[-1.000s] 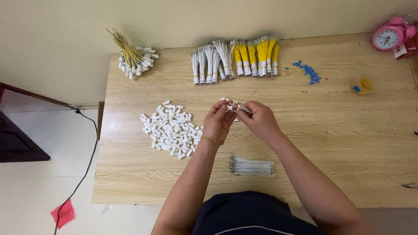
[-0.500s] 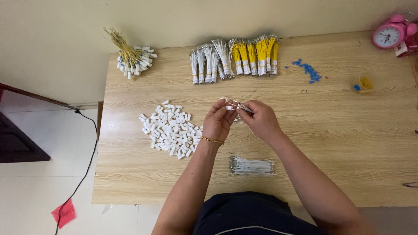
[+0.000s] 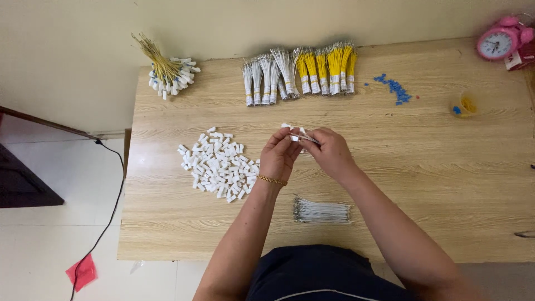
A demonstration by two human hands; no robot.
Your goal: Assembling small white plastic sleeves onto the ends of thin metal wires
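Note:
My left hand (image 3: 280,154) pinches a small white plastic connector (image 3: 291,132) above the wooden table (image 3: 446,184). Facing it, my right hand (image 3: 329,151) grips thin white wires whose ends meet the connector between the two hands. A heap of the same white connectors (image 3: 217,165) lies just left of my left hand. A loose bundle of thin white wires (image 3: 322,212) rests on the table below my hands, near my body.
Tied bundles of white and yellow wires (image 3: 301,72) line the table's far edge. A finished bunch with connectors (image 3: 166,71) sits at the far left corner. Blue bits (image 3: 394,88), a small yellow cup (image 3: 465,105) and a pink alarm clock (image 3: 500,40) are at the right.
The hands have barely shifted; both stay pressed together over the connector and wires at the table's middle.

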